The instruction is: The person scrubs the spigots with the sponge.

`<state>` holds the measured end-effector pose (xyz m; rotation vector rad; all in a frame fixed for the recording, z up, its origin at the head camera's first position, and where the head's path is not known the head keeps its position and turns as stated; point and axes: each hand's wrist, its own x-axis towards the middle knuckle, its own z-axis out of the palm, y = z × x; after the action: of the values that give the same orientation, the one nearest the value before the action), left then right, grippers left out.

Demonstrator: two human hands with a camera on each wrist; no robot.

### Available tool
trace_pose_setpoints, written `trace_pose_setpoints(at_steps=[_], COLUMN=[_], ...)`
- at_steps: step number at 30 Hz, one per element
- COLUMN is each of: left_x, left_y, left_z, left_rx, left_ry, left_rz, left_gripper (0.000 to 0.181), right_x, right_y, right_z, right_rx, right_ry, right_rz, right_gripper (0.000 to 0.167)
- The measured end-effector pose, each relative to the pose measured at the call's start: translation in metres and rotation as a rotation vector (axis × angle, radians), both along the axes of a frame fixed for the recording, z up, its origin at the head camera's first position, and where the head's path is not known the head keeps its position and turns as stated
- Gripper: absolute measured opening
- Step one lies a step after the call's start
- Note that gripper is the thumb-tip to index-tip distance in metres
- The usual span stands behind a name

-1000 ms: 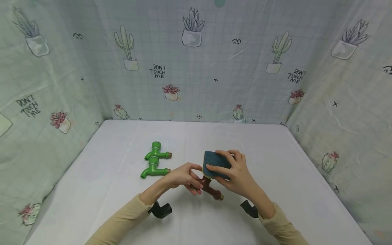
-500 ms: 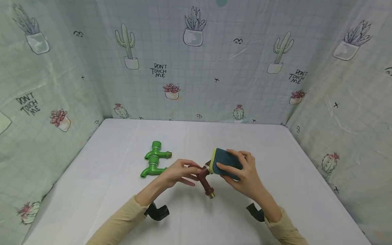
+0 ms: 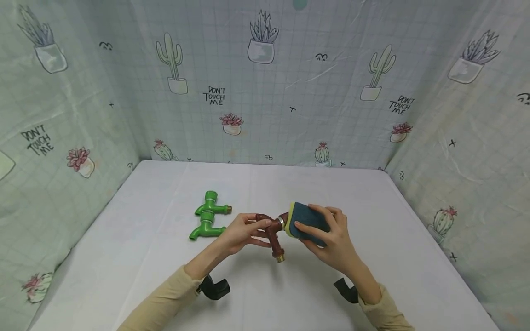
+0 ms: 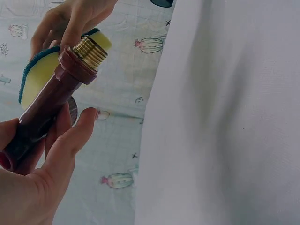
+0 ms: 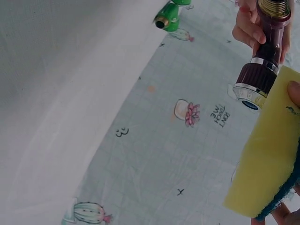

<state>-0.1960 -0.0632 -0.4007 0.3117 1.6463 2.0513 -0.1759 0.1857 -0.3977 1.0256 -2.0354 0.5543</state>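
Note:
A dark red faucet [image 3: 273,234] with a threaded brass end is held above the table by my left hand [image 3: 244,234], thumb and fingers around its body near the spout. My right hand [image 3: 331,234] grips a sponge [image 3: 308,223], blue-green scouring layer on one side and yellow foam on the other. In the head view the foam meets the faucet's knob end. From the right wrist, the ribbed knob [image 5: 255,79] with its silver cap lies right beside the yellow foam [image 5: 267,145]. The left wrist view shows the brass thread [image 4: 91,52] pointing up and right.
Two green faucets [image 3: 207,230] lie close together on the white table [image 3: 165,193], left of my hands. A black curved piece [image 3: 214,288] shows by my left forearm, another [image 3: 346,290] by my right. Patterned cloth [image 3: 290,92] walls the back and sides.
The faucet has turned, so its threaded end now points nearly straight toward me and its knob faces right. The sponge has shifted right and tilted, showing its yellow edge.

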Motion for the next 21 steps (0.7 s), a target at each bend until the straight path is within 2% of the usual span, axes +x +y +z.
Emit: trace_pose_setpoints(at_steps=[4,8,12,15,18,21], left_x=[0.001,0.002,0.004,0.007,0.011,0.013], left_y=[-0.002,-0.003,-0.004,-0.004,-0.003,-0.002], left_z=[0.001,0.003,0.003,0.005,0.008,0.010], left_rx=[-0.056,-0.112,-0.196,-0.275,-0.328,-0.323], left_ry=[0.078,0.151,0.245,0.343,0.424,0.425], left_rz=[-0.036,-0.068,-0.061,-0.051,-0.049,-0.066], left_gripper=[0.035,0.035,0.032,0.030,0.028,0.028], right_x=[0.000,-0.004,-0.008,-0.010,-0.013,-0.016], right_y=[-0.001,-0.004,-0.010,-0.015,-0.019,-0.021], right_z=[0.001,0.004,0.005,0.005,0.007,0.009], right_rx=[0.008,0.007,0.012,0.011,-0.002,-0.008], right_ry=[-0.040,-0.117,-0.203,-0.235,-0.258,-0.256], right_rz=[-0.009,-0.018,-0.036,-0.052,-0.069,-0.089], right_gripper=[0.032,0.034,0.035,0.043,0.044,0.043])
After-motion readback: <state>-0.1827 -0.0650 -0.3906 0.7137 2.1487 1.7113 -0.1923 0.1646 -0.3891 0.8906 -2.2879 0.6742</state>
